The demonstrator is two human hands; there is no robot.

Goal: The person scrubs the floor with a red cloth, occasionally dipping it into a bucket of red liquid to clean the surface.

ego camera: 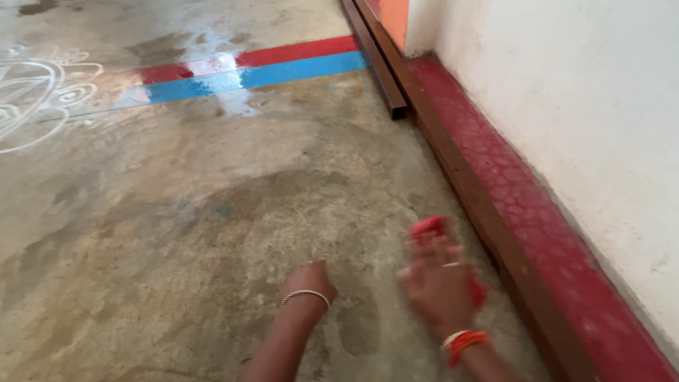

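Note:
My right hand (437,283) is blurred with motion and grips a red cloth (428,227) low over the bare cement floor (212,233), close to the brown wooden rail. It wears a ring and orange-red bangles at the wrist. My left hand (309,279), with a thin silver bangle, rests knuckles-up on the floor just left of it, fingers curled under. Whether the left hand holds anything is hidden.
Damp dark patches mark the floor. A brown wooden rail (453,163) and a dark red painted skirting (523,205) run along the white wall (594,106) on the right. Red and blue painted stripes (247,67) cross the floor further off; a white chalk drawing (35,88) lies at left.

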